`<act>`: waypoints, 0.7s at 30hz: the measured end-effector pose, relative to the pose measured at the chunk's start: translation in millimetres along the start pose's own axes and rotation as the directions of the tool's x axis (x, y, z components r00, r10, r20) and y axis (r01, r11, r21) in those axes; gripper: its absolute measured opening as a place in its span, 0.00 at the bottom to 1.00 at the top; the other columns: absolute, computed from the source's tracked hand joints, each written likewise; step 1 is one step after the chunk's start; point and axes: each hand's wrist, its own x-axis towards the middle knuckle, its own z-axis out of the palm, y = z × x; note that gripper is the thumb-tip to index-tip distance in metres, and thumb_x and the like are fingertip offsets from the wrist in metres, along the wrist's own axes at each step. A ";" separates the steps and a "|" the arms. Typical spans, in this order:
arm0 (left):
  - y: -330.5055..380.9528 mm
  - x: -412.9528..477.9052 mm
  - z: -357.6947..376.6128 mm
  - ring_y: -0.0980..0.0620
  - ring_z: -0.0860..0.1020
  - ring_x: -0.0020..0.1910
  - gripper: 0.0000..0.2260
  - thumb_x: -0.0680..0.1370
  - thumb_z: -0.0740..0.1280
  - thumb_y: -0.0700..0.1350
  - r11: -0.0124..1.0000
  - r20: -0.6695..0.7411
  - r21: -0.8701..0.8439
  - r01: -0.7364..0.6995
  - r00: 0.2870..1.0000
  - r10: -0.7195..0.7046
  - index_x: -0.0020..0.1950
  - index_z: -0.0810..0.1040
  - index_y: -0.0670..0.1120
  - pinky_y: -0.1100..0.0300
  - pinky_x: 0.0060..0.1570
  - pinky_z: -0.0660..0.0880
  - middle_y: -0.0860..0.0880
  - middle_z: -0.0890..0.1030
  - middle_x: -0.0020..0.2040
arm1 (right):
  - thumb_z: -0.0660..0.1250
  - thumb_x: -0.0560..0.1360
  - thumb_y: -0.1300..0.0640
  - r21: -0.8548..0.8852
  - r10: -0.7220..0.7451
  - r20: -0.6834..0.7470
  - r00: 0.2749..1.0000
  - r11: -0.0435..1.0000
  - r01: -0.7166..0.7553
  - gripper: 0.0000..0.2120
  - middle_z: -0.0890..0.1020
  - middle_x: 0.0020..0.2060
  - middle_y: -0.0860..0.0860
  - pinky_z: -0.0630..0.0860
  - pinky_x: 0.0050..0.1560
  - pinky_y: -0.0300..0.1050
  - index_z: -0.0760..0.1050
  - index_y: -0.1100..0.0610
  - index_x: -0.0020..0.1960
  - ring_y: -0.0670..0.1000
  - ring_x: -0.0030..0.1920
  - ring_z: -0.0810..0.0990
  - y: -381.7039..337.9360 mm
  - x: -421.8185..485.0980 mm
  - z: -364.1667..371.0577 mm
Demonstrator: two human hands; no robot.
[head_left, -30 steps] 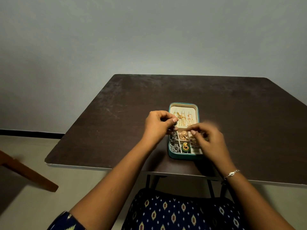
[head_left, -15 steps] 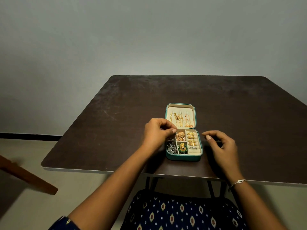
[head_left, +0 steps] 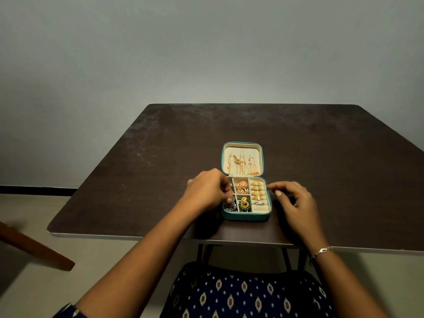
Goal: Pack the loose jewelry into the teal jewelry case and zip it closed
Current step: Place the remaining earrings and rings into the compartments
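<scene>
Teal jewelry case (head_left: 245, 216) open on matte table (head_left: 137, 180), left hand (head_left: 206, 191) pinching silver jewelry (head_left: 231, 204), right hand (head_left: 296, 203) curled, empty.

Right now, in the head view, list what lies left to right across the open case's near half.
left hand → silver jewelry → green-and-gold earring → gold rings → right hand

Matt, scuffed dark table (head_left: 160, 161), cream velvety case lining (head_left: 242, 149) (teal shell), shiny gold rings (head_left: 257, 191)

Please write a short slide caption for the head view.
Left hand tucks silver jewelry into open teal case; right hand waits beside.
</scene>
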 end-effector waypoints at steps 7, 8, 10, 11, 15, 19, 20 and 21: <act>-1.3 0.9 -0.3 0.55 0.76 0.45 0.08 0.71 0.71 0.41 0.999 0.042 0.043 0.002 0.999 -0.004 0.35 0.76 0.50 0.48 0.58 0.72 0.57 0.78 0.35 | 0.67 0.63 0.77 -0.427 -0.306 0.082 0.948 0.849 0.311 0.26 0.76 0.53 0.61 0.77 0.42 0.45 0.77 0.61 0.58 0.58 0.53 0.74 -3.3 -13.7 7.3; -1.9 1.2 -0.1 0.54 0.77 0.46 0.06 0.72 0.71 0.42 1.000 0.036 0.021 0.000 0.999 0.000 0.36 0.77 0.50 0.47 0.57 0.73 0.56 0.79 0.37 | 0.71 0.58 0.76 -0.490 -0.335 0.112 0.936 0.801 0.345 0.29 0.76 0.54 0.62 0.79 0.39 0.49 0.77 0.61 0.58 0.62 0.53 0.76 -0.9 -16.1 8.3; -2.1 2.3 1.2 0.51 0.77 0.49 0.02 0.73 0.69 0.45 1.000 -0.033 0.018 -0.022 0.999 0.022 0.41 0.78 0.49 0.47 0.55 0.74 0.53 0.79 0.42 | 0.77 0.54 0.72 -0.561 -0.332 0.169 0.928 0.742 0.368 0.33 0.76 0.54 0.63 0.80 0.36 0.52 0.76 0.60 0.58 0.64 0.52 0.77 0.3 -19.1 8.5; -1.8 3.3 2.5 0.50 0.77 0.51 0.02 0.74 0.68 0.46 0.998 -0.086 0.038 -0.039 0.995 0.043 0.43 0.78 0.49 0.47 0.55 0.74 0.52 0.79 0.45 | 0.79 0.53 0.69 -0.584 -0.315 0.197 0.928 0.723 0.369 0.34 0.76 0.55 0.63 0.80 0.36 0.52 0.76 0.59 0.58 0.64 0.52 0.78 -1.0 -20.7 8.6; -1.8 6.7 13.2 0.50 0.68 0.61 0.11 0.78 0.62 0.49 0.994 -0.210 0.071 -0.077 0.974 0.090 0.60 0.73 0.50 0.50 0.60 0.70 0.49 0.73 0.59 | 0.82 0.52 0.60 -0.653 -0.303 0.252 0.919 0.648 0.393 0.34 0.78 0.53 0.62 0.79 0.35 0.50 0.77 0.57 0.57 0.61 0.50 0.80 -5.8 -23.1 9.7; -7.9 8.5 31.1 0.51 0.63 0.67 0.18 0.80 0.57 0.48 0.993 -0.307 -0.065 -0.103 0.948 0.079 0.70 0.63 0.47 0.56 0.62 0.65 0.48 0.67 0.67 | 0.82 0.53 0.60 -0.667 -0.267 0.266 0.926 0.643 0.377 0.34 0.79 0.52 0.61 0.79 0.36 0.50 0.77 0.57 0.58 0.60 0.49 0.80 -10.2 -23.5 10.0; -9.5 8.5 35.2 0.52 0.63 0.67 0.19 0.81 0.56 0.47 0.985 -0.331 -0.120 -0.121 0.941 0.075 0.71 0.62 0.46 0.56 0.63 0.64 0.48 0.67 0.68 | 0.80 0.55 0.62 -0.659 -0.268 0.254 0.930 0.656 0.369 0.32 0.79 0.53 0.61 0.79 0.38 0.52 0.77 0.58 0.59 0.60 0.50 0.80 -8.5 -21.9 11.1; -10.9 8.5 39.0 0.51 0.64 0.68 0.19 0.81 0.56 0.47 0.974 -0.351 -0.179 -0.139 0.934 0.069 0.71 0.61 0.46 0.57 0.63 0.64 0.47 0.66 0.68 | 0.78 0.59 0.65 -0.631 -0.271 0.223 0.936 0.692 0.351 0.30 0.78 0.54 0.60 0.79 0.41 0.54 0.76 0.58 0.60 0.61 0.52 0.79 -7.5 -20.6 12.6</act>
